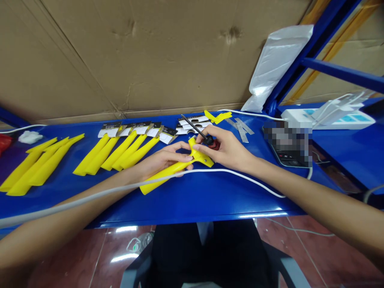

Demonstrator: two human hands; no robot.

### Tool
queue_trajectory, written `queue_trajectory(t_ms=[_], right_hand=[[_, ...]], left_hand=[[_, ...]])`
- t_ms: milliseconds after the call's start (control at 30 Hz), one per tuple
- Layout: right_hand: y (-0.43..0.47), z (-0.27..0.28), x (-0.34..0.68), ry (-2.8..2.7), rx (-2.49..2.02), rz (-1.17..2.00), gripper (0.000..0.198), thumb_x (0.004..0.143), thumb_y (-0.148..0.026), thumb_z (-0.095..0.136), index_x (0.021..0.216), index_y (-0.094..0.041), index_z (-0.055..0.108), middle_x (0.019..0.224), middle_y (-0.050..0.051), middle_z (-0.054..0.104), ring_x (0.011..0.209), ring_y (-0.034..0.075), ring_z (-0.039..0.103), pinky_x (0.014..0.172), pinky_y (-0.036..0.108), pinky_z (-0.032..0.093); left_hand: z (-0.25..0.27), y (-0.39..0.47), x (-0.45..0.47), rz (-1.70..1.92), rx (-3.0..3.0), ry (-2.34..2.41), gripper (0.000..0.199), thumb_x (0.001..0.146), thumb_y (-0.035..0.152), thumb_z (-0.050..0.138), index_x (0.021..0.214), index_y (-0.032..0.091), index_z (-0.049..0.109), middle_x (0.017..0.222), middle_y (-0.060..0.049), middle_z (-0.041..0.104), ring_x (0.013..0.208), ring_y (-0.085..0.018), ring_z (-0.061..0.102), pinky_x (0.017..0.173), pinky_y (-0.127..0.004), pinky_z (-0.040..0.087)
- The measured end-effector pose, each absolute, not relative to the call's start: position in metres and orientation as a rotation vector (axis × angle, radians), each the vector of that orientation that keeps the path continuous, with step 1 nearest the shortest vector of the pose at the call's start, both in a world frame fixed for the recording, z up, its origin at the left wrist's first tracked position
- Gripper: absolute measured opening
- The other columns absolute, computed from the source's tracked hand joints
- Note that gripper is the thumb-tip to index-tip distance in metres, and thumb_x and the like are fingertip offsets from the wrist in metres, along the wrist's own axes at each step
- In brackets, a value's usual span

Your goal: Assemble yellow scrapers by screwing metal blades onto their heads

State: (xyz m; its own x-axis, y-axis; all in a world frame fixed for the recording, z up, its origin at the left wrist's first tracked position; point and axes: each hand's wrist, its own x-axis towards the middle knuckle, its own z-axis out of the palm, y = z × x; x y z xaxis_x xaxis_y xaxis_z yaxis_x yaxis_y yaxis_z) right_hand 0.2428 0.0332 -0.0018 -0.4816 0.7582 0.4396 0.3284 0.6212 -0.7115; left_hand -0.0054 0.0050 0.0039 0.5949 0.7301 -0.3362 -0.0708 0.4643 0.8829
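Note:
My left hand is closed around a yellow plastic scraper, near where its long handle meets the wide head. The handle slants down to the left, and a small screw shows in the head. In my right hand is a screwdriver, its dark shaft pointing up and left, away from the scraper. The fingertips of that hand also touch the scraper's head. Behind my hands lie printed cards, small yellow parts and flat metal blades.
Several yellow handles lie left of my hands, some beside cards, with more yellow handles farther left. A white cable crosses over my left forearm. A phone and a power strip sit at right, a white pouch behind.

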Motion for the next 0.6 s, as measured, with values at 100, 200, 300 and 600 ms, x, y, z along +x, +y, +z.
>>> queue_trajectory(t_ms=[100, 200, 300, 600], right_hand=[[0.0339, -0.0035, 0.2422, -2.019, -0.886, 0.812, 0.033, 0.099, -0.052, 0.078, 0.099, -0.021, 0.067, 0.102, 0.006, 0.075, 0.085, 0.020, 0.064, 0.075, 0.035, 0.052], [0.0348, -0.0043, 0.2416, -1.962, -0.920, 0.903, 0.041, 0.094, -0.059, 0.082, 0.099, -0.021, 0.067, 0.101, 0.006, 0.074, 0.081, 0.018, 0.062, 0.067, 0.033, 0.053], [0.0359, -0.0047, 0.2416, -1.906, -0.946, 0.969, 0.048, 0.089, -0.063, 0.086, 0.099, -0.021, 0.068, 0.096, 0.004, 0.071, 0.071, 0.015, 0.058, 0.057, 0.031, 0.050], [0.0403, -0.0076, 0.2392, -1.790, -0.937, 0.931, 0.044, 0.091, -0.057, 0.084, 0.107, -0.024, 0.060, 0.103, 0.004, 0.067, 0.072, 0.014, 0.057, 0.056, 0.029, 0.048]], left_hand=[[0.0056, 0.0034, -0.0041, 0.576, 0.980, 0.806, 0.033, 0.087, 0.028, 0.089, 0.113, 0.023, 0.069, 0.084, -0.003, 0.074, 0.063, -0.012, 0.066, 0.055, -0.019, 0.044], [0.0081, 0.0014, -0.0029, 0.594, 0.994, 0.823, 0.028, 0.088, 0.027, 0.086, 0.111, 0.024, 0.071, 0.082, -0.002, 0.073, 0.064, -0.014, 0.067, 0.056, -0.020, 0.043], [0.0090, 0.0010, -0.0025, 0.584, 0.995, 0.819, 0.029, 0.087, 0.028, 0.088, 0.109, 0.024, 0.069, 0.081, -0.001, 0.073, 0.063, -0.013, 0.066, 0.055, -0.019, 0.043], [0.0041, 0.0026, -0.0009, 0.667, 0.932, 0.834, 0.038, 0.084, 0.027, 0.091, 0.112, 0.020, 0.067, 0.084, -0.004, 0.075, 0.064, -0.013, 0.067, 0.056, -0.020, 0.047]])
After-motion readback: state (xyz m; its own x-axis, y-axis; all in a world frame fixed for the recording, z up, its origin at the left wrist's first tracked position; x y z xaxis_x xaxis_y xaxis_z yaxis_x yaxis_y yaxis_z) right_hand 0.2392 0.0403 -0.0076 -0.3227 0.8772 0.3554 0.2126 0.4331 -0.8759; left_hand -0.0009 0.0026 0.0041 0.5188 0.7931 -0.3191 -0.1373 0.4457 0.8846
